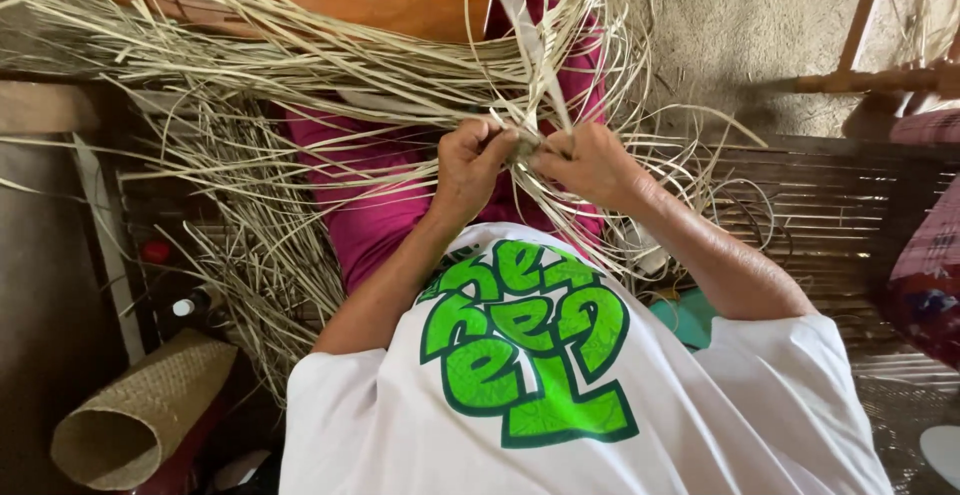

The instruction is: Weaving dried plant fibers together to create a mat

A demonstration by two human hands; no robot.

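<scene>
Left hand and right hand meet, both pinched on the pale dried-leaf weaving strips above the magenta lap, keeping the crossing tight.

both hands pinch pale straw strips

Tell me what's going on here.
A person in a white shirt with a green print sits working pale dried strips that fan out across the lap and bench. Both hands meet at one small spot where the strips cross: the left hand and right hand pinch the strands between the fingers, so only a small woven start shows there. A rolled woven mat lies on the floor at lower left, apart from the hands.
</scene>
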